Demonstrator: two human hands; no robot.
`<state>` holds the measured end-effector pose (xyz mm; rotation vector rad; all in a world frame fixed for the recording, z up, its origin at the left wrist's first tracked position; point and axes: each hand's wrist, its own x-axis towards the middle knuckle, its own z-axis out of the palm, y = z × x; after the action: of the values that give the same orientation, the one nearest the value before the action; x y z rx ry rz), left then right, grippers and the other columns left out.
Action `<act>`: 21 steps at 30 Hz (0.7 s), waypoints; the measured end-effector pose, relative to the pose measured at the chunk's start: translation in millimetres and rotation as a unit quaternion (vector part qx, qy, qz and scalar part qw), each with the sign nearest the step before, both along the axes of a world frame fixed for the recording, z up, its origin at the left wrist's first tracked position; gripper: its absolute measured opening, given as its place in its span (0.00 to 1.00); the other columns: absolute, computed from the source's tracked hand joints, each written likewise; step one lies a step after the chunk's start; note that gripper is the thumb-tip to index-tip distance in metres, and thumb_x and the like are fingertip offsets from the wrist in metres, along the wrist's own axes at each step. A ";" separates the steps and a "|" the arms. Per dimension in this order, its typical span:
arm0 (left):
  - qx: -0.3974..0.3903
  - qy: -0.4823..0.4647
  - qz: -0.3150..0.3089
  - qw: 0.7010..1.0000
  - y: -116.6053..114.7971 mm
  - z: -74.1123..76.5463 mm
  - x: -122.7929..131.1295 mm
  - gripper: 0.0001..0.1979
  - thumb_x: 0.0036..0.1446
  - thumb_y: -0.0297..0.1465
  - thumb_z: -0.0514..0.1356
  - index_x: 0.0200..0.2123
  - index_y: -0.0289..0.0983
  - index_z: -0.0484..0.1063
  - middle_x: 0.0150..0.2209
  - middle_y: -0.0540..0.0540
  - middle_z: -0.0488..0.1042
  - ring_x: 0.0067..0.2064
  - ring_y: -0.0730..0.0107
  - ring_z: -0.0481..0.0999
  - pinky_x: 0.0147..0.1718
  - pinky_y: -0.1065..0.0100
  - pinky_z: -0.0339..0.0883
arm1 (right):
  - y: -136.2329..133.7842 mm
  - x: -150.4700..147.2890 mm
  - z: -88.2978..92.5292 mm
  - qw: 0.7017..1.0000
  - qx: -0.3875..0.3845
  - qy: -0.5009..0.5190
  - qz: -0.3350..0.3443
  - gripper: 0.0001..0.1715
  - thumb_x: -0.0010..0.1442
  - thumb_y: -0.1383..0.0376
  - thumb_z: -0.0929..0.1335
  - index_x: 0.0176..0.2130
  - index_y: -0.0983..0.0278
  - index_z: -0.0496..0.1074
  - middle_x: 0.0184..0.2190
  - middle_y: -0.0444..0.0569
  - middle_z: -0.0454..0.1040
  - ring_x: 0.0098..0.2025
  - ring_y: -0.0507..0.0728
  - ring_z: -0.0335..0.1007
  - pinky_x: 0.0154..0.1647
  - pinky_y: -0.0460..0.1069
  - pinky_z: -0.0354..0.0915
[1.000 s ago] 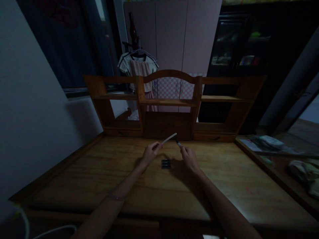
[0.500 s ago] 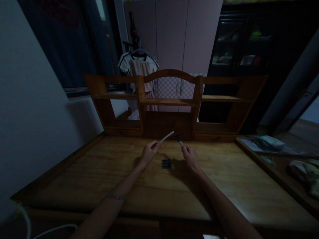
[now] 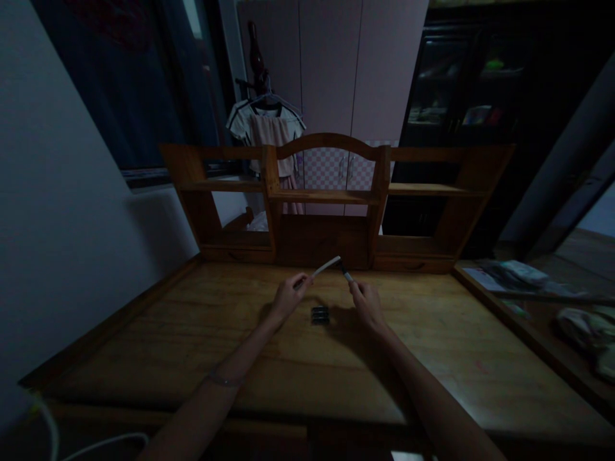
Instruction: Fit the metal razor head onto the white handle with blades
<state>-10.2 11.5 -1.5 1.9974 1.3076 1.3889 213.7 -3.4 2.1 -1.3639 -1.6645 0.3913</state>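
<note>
A stick (image 3: 325,266) and a tool (image 3: 347,275), tip by tip above the desk (image 3: 288,378)

The left hand (image 3: 287,296) has its fingers clamped on the near end of the stick, which is pale and thin and slants up to the right. Something dark shows at the grip (too dim to make out). A bracelet (image 3: 225,380) circles the left forearm. The right hand (image 3: 366,302) has thumb and fingers closed on the tool, grey along its shaft and dark at its head, which leans up to the left. The two upper ends come together between the hands; whether they touch, I cannot tell.

Below them, between the wrists, a small black pack (image 3: 319,315) lies on the wooden desk, its dark bars in a stack of rows. A wooden shelf (image 3: 327,197) with an arched top stands along the far edge. Behind it, clothes (image 3: 275,131) hang to the left, in front of a pink wardrobe (image 3: 329,70); a dark cabinet (image 3: 439,83) with glass doors stands to the right.
</note>
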 end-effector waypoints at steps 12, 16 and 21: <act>0.003 -0.008 -0.002 1.000 1.0 -1.2 0.6 0.17 0.59 0.41 0.53 0.30 0.36 0.73 0.28 0.49 0.74 0.32 0.69 0.72 0.32 0.73 0.62 | 1.0 1.3 -1.6 1.000 -0.009 -0.002 -0.005 0.26 0.61 0.55 0.56 0.20 0.66 0.64 0.17 0.44 0.61 0.21 0.50 0.57 0.22 0.46 0.43; 0.007 -0.012 0.024 1.000 2.4 -0.1 -3.1 0.17 0.59 0.41 0.52 0.29 0.35 0.73 0.27 0.49 0.73 0.30 0.70 0.70 0.29 0.74 0.61 | 1.2 1.4 -2.4 1.000 -0.002 0.003 -0.009 0.25 0.61 0.55 0.56 0.19 0.65 0.62 0.16 0.43 0.58 0.20 0.50 0.55 0.21 0.46 0.42; 0.002 -0.014 -0.017 1.000 -0.9 2.3 -2.2 0.17 0.59 0.41 0.52 0.30 0.35 0.73 0.28 0.49 0.73 0.31 0.70 0.71 0.31 0.74 0.61 | 0.5 1.3 -1.8 1.000 -0.001 0.008 -0.004 0.25 0.61 0.55 0.56 0.19 0.65 0.62 0.16 0.43 0.59 0.20 0.50 0.55 0.21 0.46 0.42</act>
<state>-12.4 10.6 0.8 1.9874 1.2533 1.3988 214.9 -2.8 0.4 -1.3657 -1.6465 0.3990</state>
